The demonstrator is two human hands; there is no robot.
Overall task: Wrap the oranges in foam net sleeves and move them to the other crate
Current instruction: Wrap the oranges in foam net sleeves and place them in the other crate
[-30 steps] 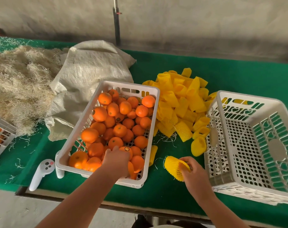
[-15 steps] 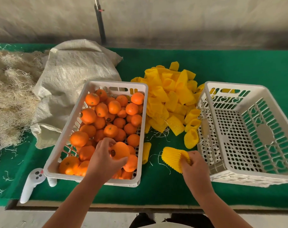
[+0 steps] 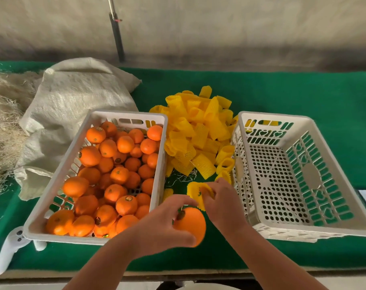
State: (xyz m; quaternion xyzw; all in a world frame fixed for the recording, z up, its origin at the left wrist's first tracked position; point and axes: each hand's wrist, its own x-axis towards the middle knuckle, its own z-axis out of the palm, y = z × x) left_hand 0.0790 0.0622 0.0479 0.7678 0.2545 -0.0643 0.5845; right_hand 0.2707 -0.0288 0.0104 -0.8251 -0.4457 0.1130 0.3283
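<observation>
Covering a long table (image 3: 282, 97) is a green felt cloth, set against a pale, stained wall (image 3: 219, 28) with a dark pole (image 3: 117, 38) standing upright behind it; at the left lies a heap of straw-like shavings (image 3: 4, 126) and, beside it, a crumpled white woven sack (image 3: 73, 101); a white handheld controller (image 3: 8, 252) rests at the near left edge, partly under the corner of a crate. On the left sits a white slotted crate (image 3: 58, 181) filled with loose, unwrapped oranges (image 3: 115, 164); on the right sits a matching white crate (image 3: 303, 233) with only its perforated floor showing; between the two, toward the far side, lies a pile of yellow foam net sleeves (image 3: 198, 130). Near the front, between the crates, the left hand (image 3: 165, 225) curls its fingers around a single orange (image 3: 191, 226), lifted above the cloth just outside the full crate; close beside it, the right hand (image 3: 221, 201) pinches one yellow sleeve (image 3: 195, 190) with bent fingers, its opening near the orange, the two hands almost touching.
</observation>
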